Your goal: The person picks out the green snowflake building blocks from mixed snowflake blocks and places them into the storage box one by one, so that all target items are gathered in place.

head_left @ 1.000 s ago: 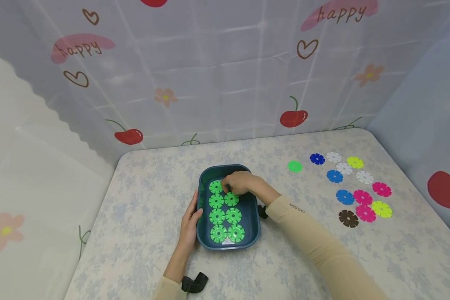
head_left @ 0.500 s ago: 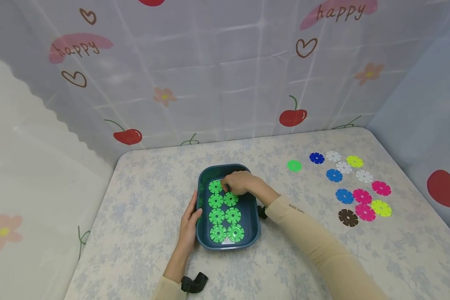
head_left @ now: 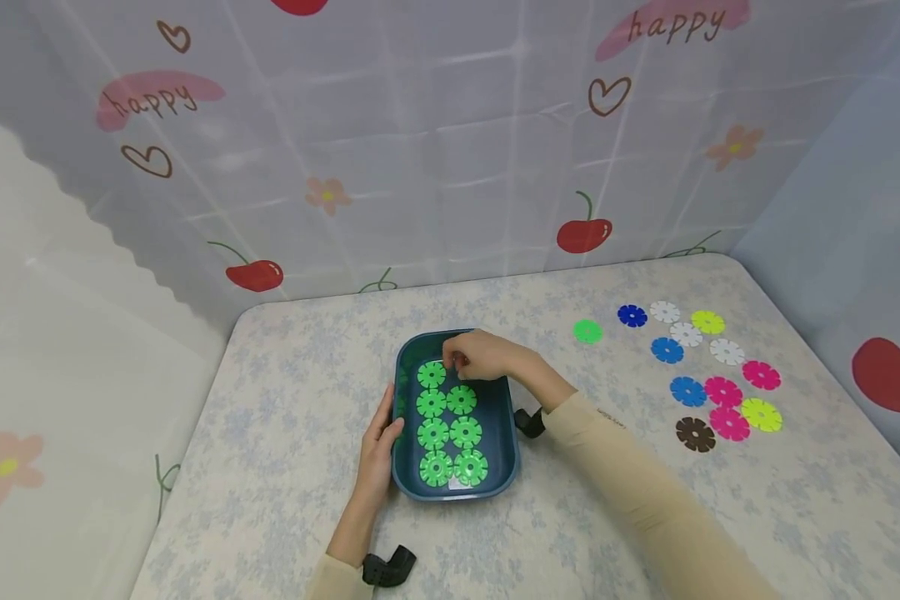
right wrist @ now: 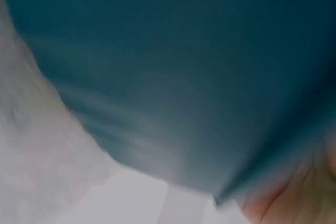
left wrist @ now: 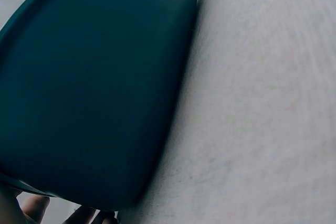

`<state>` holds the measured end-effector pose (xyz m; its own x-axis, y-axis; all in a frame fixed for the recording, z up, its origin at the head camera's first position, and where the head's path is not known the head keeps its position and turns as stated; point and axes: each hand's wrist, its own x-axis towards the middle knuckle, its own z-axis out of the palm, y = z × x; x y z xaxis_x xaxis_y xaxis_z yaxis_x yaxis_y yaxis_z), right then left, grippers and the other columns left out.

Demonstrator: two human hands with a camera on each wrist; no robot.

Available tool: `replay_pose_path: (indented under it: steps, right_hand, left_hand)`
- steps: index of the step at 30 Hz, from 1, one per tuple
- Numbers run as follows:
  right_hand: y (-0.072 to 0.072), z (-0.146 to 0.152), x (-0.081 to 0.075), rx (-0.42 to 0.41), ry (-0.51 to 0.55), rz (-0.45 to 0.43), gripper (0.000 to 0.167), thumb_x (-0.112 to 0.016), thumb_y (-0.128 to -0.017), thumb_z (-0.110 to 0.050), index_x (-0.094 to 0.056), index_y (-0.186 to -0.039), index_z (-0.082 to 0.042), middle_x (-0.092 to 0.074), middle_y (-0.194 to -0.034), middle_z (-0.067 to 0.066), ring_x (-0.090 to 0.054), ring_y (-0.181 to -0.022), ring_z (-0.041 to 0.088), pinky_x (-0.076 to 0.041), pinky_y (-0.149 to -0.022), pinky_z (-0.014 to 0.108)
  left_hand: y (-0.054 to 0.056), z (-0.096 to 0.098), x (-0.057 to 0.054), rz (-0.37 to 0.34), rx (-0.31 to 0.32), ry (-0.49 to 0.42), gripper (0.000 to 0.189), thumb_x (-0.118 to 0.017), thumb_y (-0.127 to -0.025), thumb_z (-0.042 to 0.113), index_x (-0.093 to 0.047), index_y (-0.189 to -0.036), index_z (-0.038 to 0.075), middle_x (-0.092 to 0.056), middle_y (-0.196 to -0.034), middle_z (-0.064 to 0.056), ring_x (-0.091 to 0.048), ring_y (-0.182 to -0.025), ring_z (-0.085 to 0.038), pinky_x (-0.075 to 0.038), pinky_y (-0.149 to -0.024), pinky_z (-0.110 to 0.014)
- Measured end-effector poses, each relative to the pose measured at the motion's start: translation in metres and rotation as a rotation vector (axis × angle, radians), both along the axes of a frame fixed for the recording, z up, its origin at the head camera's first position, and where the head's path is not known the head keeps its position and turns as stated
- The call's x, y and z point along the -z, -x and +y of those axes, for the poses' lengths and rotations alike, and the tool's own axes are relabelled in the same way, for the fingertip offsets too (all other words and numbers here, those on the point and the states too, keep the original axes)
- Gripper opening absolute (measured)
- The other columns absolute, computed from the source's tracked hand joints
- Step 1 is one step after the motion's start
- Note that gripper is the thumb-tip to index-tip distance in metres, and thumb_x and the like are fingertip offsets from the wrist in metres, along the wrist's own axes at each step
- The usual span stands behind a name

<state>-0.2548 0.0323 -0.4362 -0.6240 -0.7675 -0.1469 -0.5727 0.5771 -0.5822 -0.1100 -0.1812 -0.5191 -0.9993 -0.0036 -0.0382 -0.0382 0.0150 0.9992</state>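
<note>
A dark teal box [head_left: 513,450] stands on the table with several green notched discs [head_left: 433,433] laid flat inside in two columns. Against its left side rests my left hand [head_left: 377,442], fingers extended along the wall and thumb by the rim. My right hand [head_left: 483,356] hovers over the far right part of the box, fingers loosely bent and no disc visible between them. It hides that corner of the box floor. The left wrist view shows the box's outer wall [left wrist: 100,93] with some fingertips [left wrist: 35,207] below. The right wrist view is blurred.
One green disc [head_left: 588,331] lies on the table right of the box. Farther right are scattered discs: blue [head_left: 688,391], pink [head_left: 730,423], yellow [head_left: 761,414], white [head_left: 727,352] and brown [head_left: 695,434]. A patterned curtain [head_left: 450,150] hangs behind the table.
My right hand has risen slightly, away from the green disc in the second row, which now shows whole. The left hand and the box have stayed in place.
</note>
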Motion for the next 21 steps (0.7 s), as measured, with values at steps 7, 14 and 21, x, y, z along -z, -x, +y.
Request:
replay_pose_path:
  steps: [7,14,21]
  right_hand:
    - [0.003,0.041,-0.019,0.061,0.274,-0.118,0.021,-0.063,-0.092,-0.002,-0.063,-0.113,-0.003,-0.064,-0.097,0.011,-0.062,-0.083,0.018,-0.053,-0.075,0.031]
    - [0.01,0.101,-0.019,0.293,0.377,-0.087,0.03,-0.066,-0.092,-0.008,-0.062,-0.121,-0.004,-0.063,-0.107,0.018,-0.061,-0.092,0.027,-0.053,-0.074,0.034]
    - [0.013,0.163,-0.012,0.587,0.422,-0.095,0.041,-0.061,-0.096,-0.013,-0.052,-0.135,-0.002,-0.054,-0.126,0.024,-0.057,-0.106,0.035,-0.053,-0.077,0.028]
  left_hand:
    - [0.0,0.0,-0.002,-0.009,-0.033,0.016,0.055,-0.042,-0.105,0.021,-0.024,-0.157,0.023,-0.018,-0.164,0.006,-0.01,-0.152,-0.015,-0.022,-0.104,-0.002]
    - [0.0,0.0,-0.002,-0.012,-0.028,0.016,0.055,-0.042,-0.105,0.024,-0.023,-0.157,0.022,-0.017,-0.164,0.007,-0.01,-0.152,-0.015,-0.022,-0.104,-0.002]
    - [0.0,0.002,-0.002,-0.006,-0.019,0.017,0.056,-0.042,-0.105,0.024,-0.023,-0.157,0.021,-0.016,-0.164,0.005,-0.009,-0.152,-0.015,-0.021,-0.104,-0.002]
